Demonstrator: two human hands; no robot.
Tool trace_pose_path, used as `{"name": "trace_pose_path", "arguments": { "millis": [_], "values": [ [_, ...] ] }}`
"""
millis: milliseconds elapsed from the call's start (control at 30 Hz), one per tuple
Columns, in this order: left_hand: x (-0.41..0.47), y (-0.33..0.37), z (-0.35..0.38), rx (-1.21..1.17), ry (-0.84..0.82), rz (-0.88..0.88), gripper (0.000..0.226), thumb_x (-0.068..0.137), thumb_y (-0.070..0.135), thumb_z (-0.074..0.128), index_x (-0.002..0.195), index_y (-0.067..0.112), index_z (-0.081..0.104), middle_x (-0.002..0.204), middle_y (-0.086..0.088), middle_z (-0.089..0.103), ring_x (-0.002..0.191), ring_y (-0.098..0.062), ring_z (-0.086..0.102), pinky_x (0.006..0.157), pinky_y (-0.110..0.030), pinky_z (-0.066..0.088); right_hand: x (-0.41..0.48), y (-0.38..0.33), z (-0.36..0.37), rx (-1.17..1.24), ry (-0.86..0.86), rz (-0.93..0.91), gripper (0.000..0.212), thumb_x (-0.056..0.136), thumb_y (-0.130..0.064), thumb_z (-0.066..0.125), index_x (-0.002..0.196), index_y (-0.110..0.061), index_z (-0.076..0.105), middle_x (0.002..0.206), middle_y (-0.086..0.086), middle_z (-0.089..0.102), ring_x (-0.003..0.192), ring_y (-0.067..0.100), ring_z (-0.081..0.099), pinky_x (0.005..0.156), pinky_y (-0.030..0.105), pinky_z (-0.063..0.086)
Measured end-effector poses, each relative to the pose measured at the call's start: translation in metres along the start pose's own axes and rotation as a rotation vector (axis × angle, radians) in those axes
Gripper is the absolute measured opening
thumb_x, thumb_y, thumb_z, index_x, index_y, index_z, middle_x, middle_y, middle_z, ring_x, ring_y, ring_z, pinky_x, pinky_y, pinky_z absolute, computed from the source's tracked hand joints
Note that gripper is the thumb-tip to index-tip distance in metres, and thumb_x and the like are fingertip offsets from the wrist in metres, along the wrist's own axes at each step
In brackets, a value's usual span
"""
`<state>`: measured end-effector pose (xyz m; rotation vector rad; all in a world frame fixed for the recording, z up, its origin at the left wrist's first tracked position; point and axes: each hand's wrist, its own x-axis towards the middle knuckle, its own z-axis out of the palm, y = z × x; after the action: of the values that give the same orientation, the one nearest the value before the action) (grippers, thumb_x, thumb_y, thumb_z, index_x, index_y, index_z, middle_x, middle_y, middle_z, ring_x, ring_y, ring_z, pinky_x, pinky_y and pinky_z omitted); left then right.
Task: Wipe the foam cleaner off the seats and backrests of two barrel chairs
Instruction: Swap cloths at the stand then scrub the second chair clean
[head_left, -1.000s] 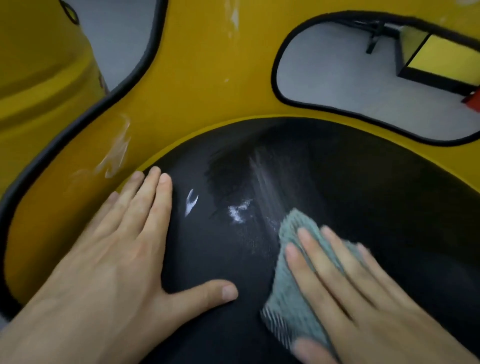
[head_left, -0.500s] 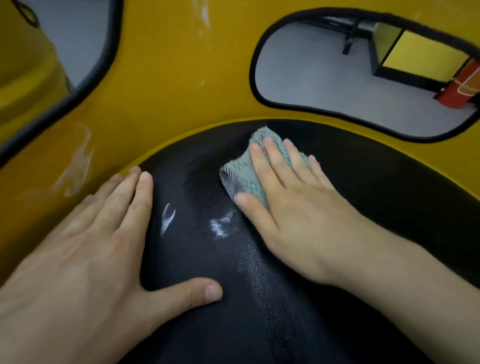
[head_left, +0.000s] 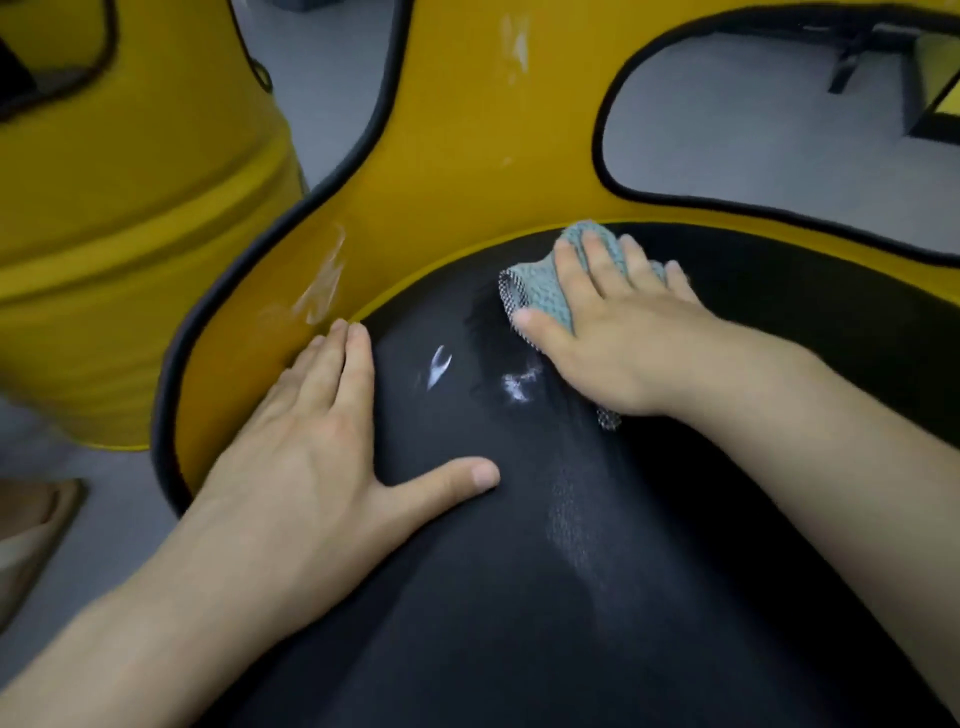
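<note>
Head-worn camera looks steeply down, close over the black seat (head_left: 519, 597).

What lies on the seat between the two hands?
Two small white foam smears, one nearer the left hand, one beside the right hand, on the black seat; head view.

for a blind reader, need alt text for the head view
A right hand presses a teal cloth flat on a black seat beside its yellow backrest; the left hand rests flat nearby. White foam streaks lie between them and on the backrest.
</note>
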<state>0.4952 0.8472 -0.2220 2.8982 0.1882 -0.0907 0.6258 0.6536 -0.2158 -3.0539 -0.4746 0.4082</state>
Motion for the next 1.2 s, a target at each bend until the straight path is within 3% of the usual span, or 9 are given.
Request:
{"name": "trace_pose_path", "arguments": {
  "millis": [300, 467, 533, 633, 700, 800, 833, 1033, 1200],
  "values": [
    [0.006, 0.016, -0.029, 0.157, -0.236, -0.035, 0.145, 0.052, 0.102, 0.031, 0.162, 0.016, -0.011, 0.171, 0.003, -0.011, 0.155, -0.008, -0.009, 0.122, -0.024, -0.001, -0.080, 0.005, 0.016, 0.013, -0.066, -0.095, 0.076, 0.099, -0.065, 0.000, 0.153, -0.021, -0.031, 0.159, 0.000, -0.037, 0.148, 0.025, -0.032, 0.122, 0.052, -0.011],
    [0.018, 0.012, -0.032, 0.309, -0.340, -0.015, 0.164, 0.033, 0.114, 0.013, 0.161, 0.015, -0.016, 0.169, 0.003, -0.017, 0.154, -0.008, -0.015, 0.123, -0.027, -0.003, -0.101, 0.014, 0.041, -0.009, 0.037, -0.153, 0.082, 0.082, -0.066, -0.021, 0.150, -0.023, -0.034, 0.158, -0.001, -0.039, 0.147, 0.025, -0.034, 0.122, 0.051, -0.011],
    [0.022, 0.014, -0.030, 0.329, -0.325, -0.003, 0.169, 0.028, 0.114, 0.010, 0.161, 0.013, -0.015, 0.170, 0.000, -0.016, 0.154, -0.010, -0.015, 0.122, -0.025, -0.004, -0.101, 0.012, 0.049, 0.039, 0.158, -0.136, 0.083, 0.090, -0.066, -0.001, 0.161, -0.024, 0.001, 0.168, 0.006, -0.007, 0.154, 0.032, -0.006, 0.122, 0.049, 0.004],
    [0.028, 0.022, -0.036, 0.290, -0.324, 0.001, 0.164, 0.036, 0.112, 0.018, 0.161, 0.011, -0.013, 0.170, -0.003, -0.014, 0.155, -0.012, -0.014, 0.122, -0.025, -0.004, -0.099, 0.014, 0.051, 0.141, 0.230, -0.125, 0.073, 0.091, -0.063, 0.036, 0.138, -0.012, 0.060, 0.144, 0.011, 0.056, 0.135, 0.034, 0.051, 0.102, 0.051, 0.028],
    [0.029, 0.025, -0.037, 0.236, -0.315, 0.000, 0.164, 0.037, 0.111, 0.021, 0.161, 0.010, -0.014, 0.170, -0.003, -0.014, 0.155, -0.013, -0.015, 0.122, -0.026, -0.004, -0.101, 0.012, 0.048, 0.152, 0.190, -0.128, 0.077, 0.092, -0.065, 0.029, 0.147, -0.015, 0.051, 0.153, 0.010, 0.046, 0.142, 0.034, 0.041, 0.106, 0.051, 0.023],
    [0.028, 0.022, -0.033, 0.173, -0.304, 0.006, 0.161, 0.041, 0.110, 0.028, 0.160, 0.012, -0.017, 0.169, 0.000, -0.018, 0.154, -0.010, -0.016, 0.122, -0.025, -0.004, -0.086, 0.010, 0.030, 0.105, 0.097, -0.129, 0.082, 0.088, -0.068, -0.010, 0.158, -0.026, -0.016, 0.164, -0.001, -0.024, 0.151, 0.025, -0.023, 0.121, 0.051, -0.010],
    [0.025, 0.021, -0.032, 0.160, -0.296, 0.005, 0.156, 0.045, 0.107, 0.032, 0.160, 0.014, -0.018, 0.169, 0.002, -0.019, 0.154, -0.009, -0.016, 0.122, -0.025, -0.003, -0.069, 0.012, 0.026, 0.091, 0.100, -0.111, 0.078, 0.092, -0.068, -0.010, 0.156, -0.026, -0.022, 0.162, -0.003, -0.031, 0.149, 0.023, -0.030, 0.121, 0.051, -0.014],
    [0.016, 0.012, -0.020, 0.106, -0.229, 0.037, 0.145, 0.054, 0.102, 0.032, 0.160, 0.017, -0.019, 0.168, 0.004, -0.021, 0.154, -0.008, -0.016, 0.120, -0.024, -0.006, 0.031, 0.008, -0.001, 0.042, 0.049, 0.009, 0.075, 0.101, -0.065, 0.006, 0.160, -0.021, -0.012, 0.167, 0.002, -0.020, 0.153, 0.028, -0.018, 0.122, 0.055, -0.007],
    [0.016, 0.006, -0.020, 0.088, -0.244, 0.074, 0.144, 0.054, 0.103, 0.029, 0.158, 0.017, -0.024, 0.167, 0.002, -0.027, 0.153, -0.010, -0.021, 0.121, -0.026, -0.008, -0.043, 0.005, 0.015, 0.027, 0.040, -0.052, 0.071, 0.101, -0.061, 0.002, 0.157, -0.024, -0.021, 0.164, -0.002, -0.028, 0.151, 0.021, -0.025, 0.124, 0.047, -0.010]
  ]
}}
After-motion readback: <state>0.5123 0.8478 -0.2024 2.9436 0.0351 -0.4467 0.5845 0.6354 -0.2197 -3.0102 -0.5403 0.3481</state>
